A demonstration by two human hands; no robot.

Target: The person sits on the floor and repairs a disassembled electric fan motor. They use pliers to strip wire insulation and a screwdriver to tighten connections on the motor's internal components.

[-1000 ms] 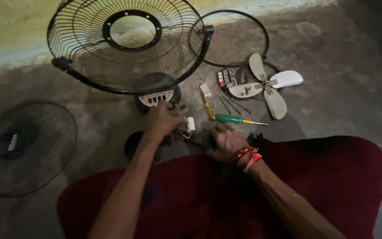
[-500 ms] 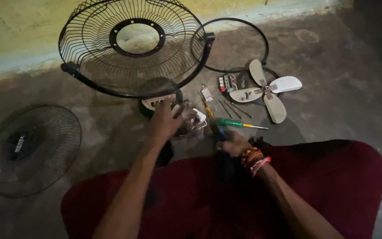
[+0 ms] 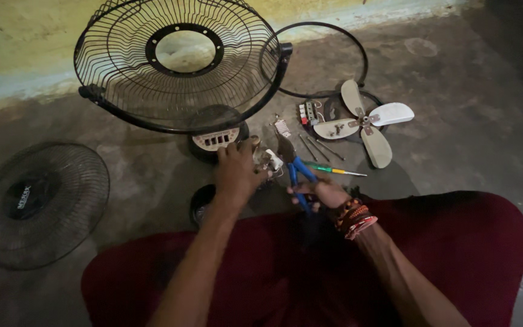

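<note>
The left hand (image 3: pixel 235 172) is closed around a small white wired part (image 3: pixel 270 161), pinching it steady just in front of the fan's switch base (image 3: pixel 216 140). The right hand (image 3: pixel 325 195) is wrapped shut on the blue handles of the pliers (image 3: pixel 295 169), whose tip points up at that part (the nose is too dark to read clearly). On the floor (image 3: pixel 455 121), the big rear grille (image 3: pixel 180 63) stands tilted over the base, the front grille (image 3: pixel 34 203) lies flat near the left edge, and the blade (image 3: pixel 364 124), ring (image 3: pixel 316 57) and green screwdriver (image 3: pixel 331 171) are spread within reach.
</note>
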